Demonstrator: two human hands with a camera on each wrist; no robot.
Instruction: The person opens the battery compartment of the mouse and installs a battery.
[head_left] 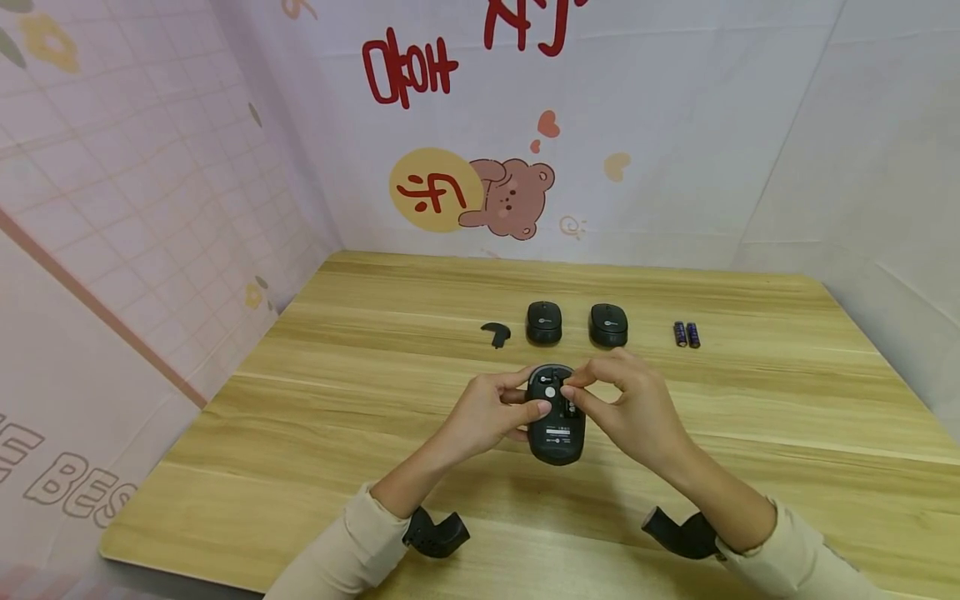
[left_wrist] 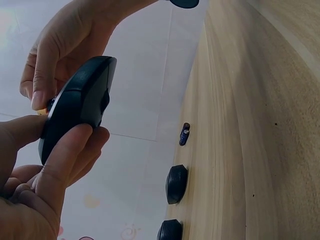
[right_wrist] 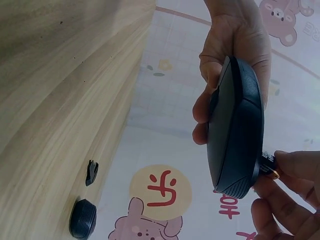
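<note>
My left hand (head_left: 483, 412) grips a black computer mouse (head_left: 557, 446) by its side, above the table. Its underside, with a printed label and an uncovered battery slot, faces up toward the head camera. At that slot, my right hand (head_left: 633, 404) pinches a small battery (right_wrist: 268, 164) between thumb and fingers. One end of the battery stands out from the mouse in the right wrist view. How far it sits inside is hidden by the fingers and the mouse body.
Two more black mice (head_left: 543, 323) (head_left: 608, 325) stand upright farther back on the wooden table (head_left: 360, 350). A small curved black cover piece (head_left: 497, 333) lies left of them. Two dark blue batteries (head_left: 686, 334) lie to their right. A printed cloth wall (head_left: 660, 92) rises behind.
</note>
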